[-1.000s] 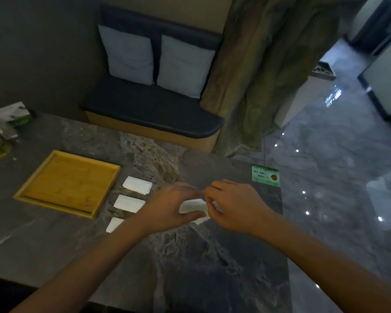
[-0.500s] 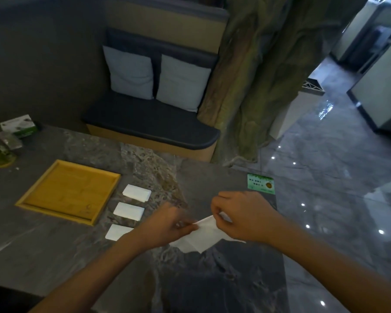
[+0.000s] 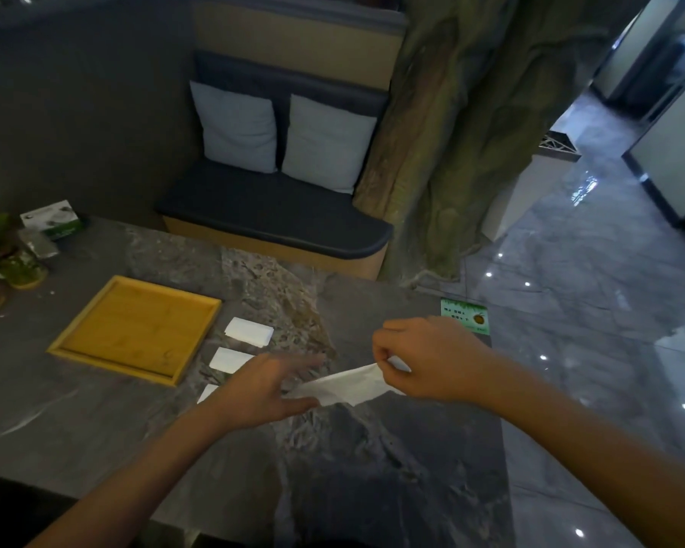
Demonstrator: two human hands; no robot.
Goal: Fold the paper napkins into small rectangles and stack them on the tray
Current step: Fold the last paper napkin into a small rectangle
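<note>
A white paper napkin [image 3: 347, 384] is stretched out just above the grey stone table. My right hand [image 3: 428, 355] pinches its far right end. My left hand [image 3: 269, 385] is at its left end with the fingers spread flat; whether it holds the napkin I cannot tell. Three small folded napkin rectangles lie in a column right of the tray: one [image 3: 249, 331] at the back, one [image 3: 230, 358] in the middle, one [image 3: 207, 391] partly hidden by my left wrist. The square bamboo tray [image 3: 76, 348] sits at left with nothing in it.
A green card [image 3: 464, 315] lies at the table's far right corner. A tissue box [image 3: 52, 220], small plants and jars [image 3: 16, 267] crowd the far left. Behind the table are a bench with two cushions [image 3: 281, 136] and a tree-trunk pillar.
The napkin, bunched small between both hands a second ago, has been pulled open into a long strip. My left hand has opened its fingers and slid left.
</note>
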